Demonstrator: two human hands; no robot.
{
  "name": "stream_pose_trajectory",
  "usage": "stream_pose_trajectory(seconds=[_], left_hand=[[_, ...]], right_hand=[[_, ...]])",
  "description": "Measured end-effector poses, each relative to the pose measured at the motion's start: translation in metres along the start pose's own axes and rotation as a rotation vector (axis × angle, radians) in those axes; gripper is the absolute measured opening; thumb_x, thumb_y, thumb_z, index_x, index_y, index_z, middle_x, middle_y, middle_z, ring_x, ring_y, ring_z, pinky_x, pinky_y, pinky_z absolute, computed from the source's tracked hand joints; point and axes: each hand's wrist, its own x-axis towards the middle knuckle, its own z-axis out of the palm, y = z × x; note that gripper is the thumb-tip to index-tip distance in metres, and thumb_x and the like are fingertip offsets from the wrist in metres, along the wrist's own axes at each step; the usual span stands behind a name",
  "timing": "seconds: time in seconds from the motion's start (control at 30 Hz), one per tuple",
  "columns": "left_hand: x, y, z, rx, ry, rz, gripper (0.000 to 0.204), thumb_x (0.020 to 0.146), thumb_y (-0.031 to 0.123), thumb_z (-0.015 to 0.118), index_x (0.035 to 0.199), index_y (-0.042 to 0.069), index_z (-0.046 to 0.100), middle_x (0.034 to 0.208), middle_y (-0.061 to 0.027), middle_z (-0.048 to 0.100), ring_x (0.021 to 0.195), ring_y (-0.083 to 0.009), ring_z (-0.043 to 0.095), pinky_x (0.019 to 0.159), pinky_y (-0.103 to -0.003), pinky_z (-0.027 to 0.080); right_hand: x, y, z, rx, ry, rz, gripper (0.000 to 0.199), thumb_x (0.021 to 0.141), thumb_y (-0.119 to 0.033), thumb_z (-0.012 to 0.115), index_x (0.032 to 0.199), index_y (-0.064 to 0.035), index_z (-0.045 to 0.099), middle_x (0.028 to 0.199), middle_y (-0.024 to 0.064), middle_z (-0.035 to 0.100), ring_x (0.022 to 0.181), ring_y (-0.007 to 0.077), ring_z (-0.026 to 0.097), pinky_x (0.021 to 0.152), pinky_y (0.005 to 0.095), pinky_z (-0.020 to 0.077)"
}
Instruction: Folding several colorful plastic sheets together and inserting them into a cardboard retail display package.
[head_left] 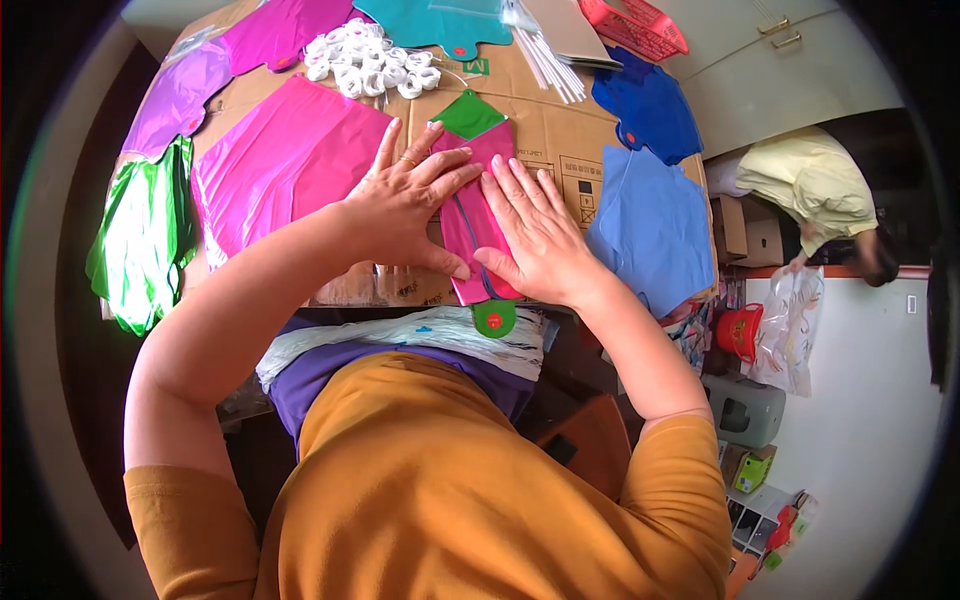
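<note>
L head cam, close dn vw

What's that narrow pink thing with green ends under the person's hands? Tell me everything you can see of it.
The pink strip looks like thin, glossy plastic sheet. A green pointed end tops it; a rounded green tab with a red dot ends it below. A dark line runs lengthwise. It lies flat on cardboard, its tab past the near edge. The left hand and right hand rest on it, hiding parts.

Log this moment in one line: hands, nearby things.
Left hand: touching pink strip | right hand: flat on it | nearby: white string loops, light blue sheet
</note>
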Motion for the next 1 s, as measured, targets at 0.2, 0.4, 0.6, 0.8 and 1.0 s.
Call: stream_pose_trajectory(seconds=[0.2,0.4,0.6,0.8,1.0], left_hand=[[0.001,0.002,-0.005,-0.022,-0.048,-0.019,0.118,0.060,0.087,0.054,0.149,0.014,0.029,0.152,-0.0082,0.029,0.146,-0.0360,0.009,0.113,-0.064,0.001],[0.001,0.002,-0.004,-0.047,-0.049,-0.011,0.117,0.060,0.086,0.055,0.149,0.014,0.029,0.152,-0.0089,0.029,0.145,-0.0369,0.009,0.113,-0.064,0.004],[0.000,0.001,-0.003,-0.029,-0.041,-0.007,0.118,0.060,0.087,0.055,0.149,0.013,0.029,0.152,-0.0100,0.030,0.145,-0.0379,0.009,0.113,-0.064,0.003],[-0.001,0.000,0.001,0.011,0.046,0.009,0.120,0.058,0.089,0.054,0.150,0.016,0.025,0.150,-0.0088,0.033,0.145,-0.0386,0.009,0.113,-0.065,0.002],[-0.005,-0.003,-0.003,-0.116,0.167,0.065,0.119,0.058,0.081,0.065,0.149,0.017,0.024,0.149,-0.0103,0.032,0.144,-0.0398,0.013,0.114,-0.062,0.009]], right_hand=[[-0.015,-0.011,-0.015,-0.008,-0.132,-0.038,0.087,0.088,-0.061,0.048,0.147,-0.0014,0.026,0.153,0.0258,0.018,0.144,0.0385,0.017,0.116,0.0529,0.0128],[-0.032,-0.015,-0.029,0.223,-0.147,-0.075,0.080,0.090,-0.058,0.049,0.144,-0.0005,0.034,0.147,0.0264,0.031,0.139,0.0373,0.028,0.114,0.0486,0.0200],[-0.013,0.030,-0.040,1.306,0.041,0.775,0.040,0.096,-0.024,0.056,0.126,0.0020,0.052,0.117,0.0133,0.061,0.104,0.0191,0.061,0.090,0.0329,0.0501],[0.042,0.036,-0.044,1.376,-0.436,0.984,0.027,0.088,-0.026,0.068,0.101,-0.0028,0.063,0.091,0.0060,0.066,0.075,0.0145,0.063,0.067,0.0288,0.0531],[0.043,0.021,-0.026,1.375,-0.259,0.957,0.019,0.083,-0.015,0.069,0.096,-0.0026,0.066,0.088,0.0059,0.070,0.077,0.0140,0.066,0.068,0.0293,0.0526]])
